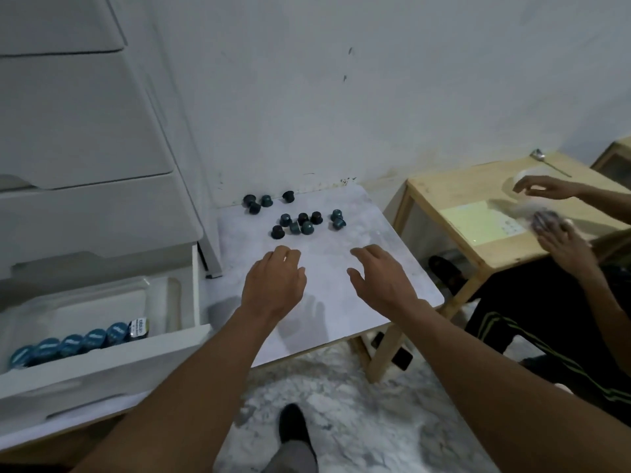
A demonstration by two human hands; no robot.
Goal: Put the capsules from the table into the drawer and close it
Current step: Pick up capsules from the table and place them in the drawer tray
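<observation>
While capsules [296, 218] dot the table [341, 268] — both hands hover, empty.

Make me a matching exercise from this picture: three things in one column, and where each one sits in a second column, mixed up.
Things
1. loose dark teal capsules
2. row of blue-lidded capsules
3. silver metal spoon

Places
A. on the pale wooden side table
B. on the grey marbled tabletop
C. in the open white drawer

Pairs: 1-B, 2-C, 3-A
</observation>
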